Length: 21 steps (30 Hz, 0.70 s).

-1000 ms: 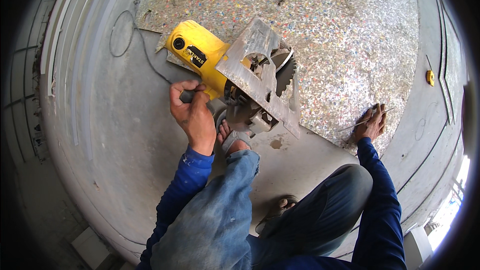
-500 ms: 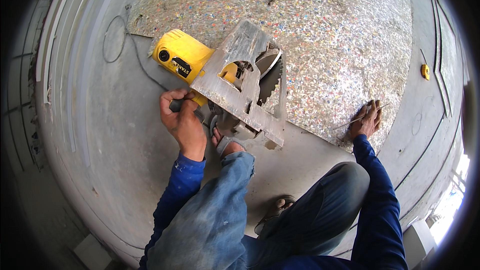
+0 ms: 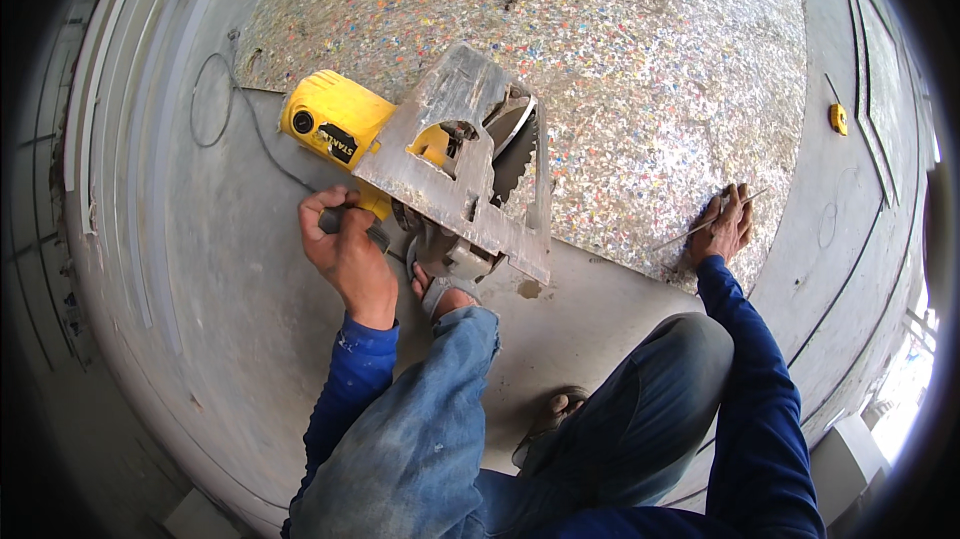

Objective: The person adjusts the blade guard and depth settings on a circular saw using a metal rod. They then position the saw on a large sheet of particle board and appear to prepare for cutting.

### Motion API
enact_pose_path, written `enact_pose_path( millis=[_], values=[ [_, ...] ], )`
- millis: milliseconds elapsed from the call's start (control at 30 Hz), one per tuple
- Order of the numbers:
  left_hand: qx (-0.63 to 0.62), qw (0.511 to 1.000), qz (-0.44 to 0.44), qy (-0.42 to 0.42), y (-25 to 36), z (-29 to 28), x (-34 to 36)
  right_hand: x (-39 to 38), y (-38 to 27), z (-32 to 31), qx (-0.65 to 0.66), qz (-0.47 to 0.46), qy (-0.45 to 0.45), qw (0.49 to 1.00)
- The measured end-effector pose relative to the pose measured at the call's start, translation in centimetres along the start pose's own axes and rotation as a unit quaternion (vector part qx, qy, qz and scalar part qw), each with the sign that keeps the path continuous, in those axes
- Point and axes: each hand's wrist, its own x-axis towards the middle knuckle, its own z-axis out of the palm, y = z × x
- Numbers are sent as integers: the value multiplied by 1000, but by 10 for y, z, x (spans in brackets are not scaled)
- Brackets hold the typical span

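Yellow and grey, the circular saw (image 3: 390, 167) hangs in my left hand (image 3: 350, 257), my fingers wrapped snugly round its dark handle (image 3: 377, 233), toothed blade (image 3: 515, 161) facing up, over the near edge of the speckled board (image 3: 650, 89). A black label (image 3: 340, 144) with lettering marks the yellow housing. My right hand (image 3: 722, 227) lies on the board, fingers half bent at a thin rod (image 3: 678, 238); whether they grip it, I can't tell.

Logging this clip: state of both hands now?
Left hand: closed on the saw handle.
Right hand: holding a thin rod, against the speckled board.
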Motion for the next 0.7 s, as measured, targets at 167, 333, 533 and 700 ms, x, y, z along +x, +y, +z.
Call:
enact_pose_path(
  millis=[167, 333, 533, 700],
  values=[
    [74, 990, 108, -51, 4, 11, 4, 0, -1, -2, 10, -8, 6, 1000],
    [164, 926, 303, -153, 0, 15, 26, -2, 0, -1, 3, -2, 1, 1000],
    [212, 851, 413, -244, 7, 5, 45, 0, 2, 2, 2, -12, 11, 1000],
    [258, 821, 446, -245, 8, 6, 55, 0, 5, 5, 7, -15, 18, 1000]
  ],
)
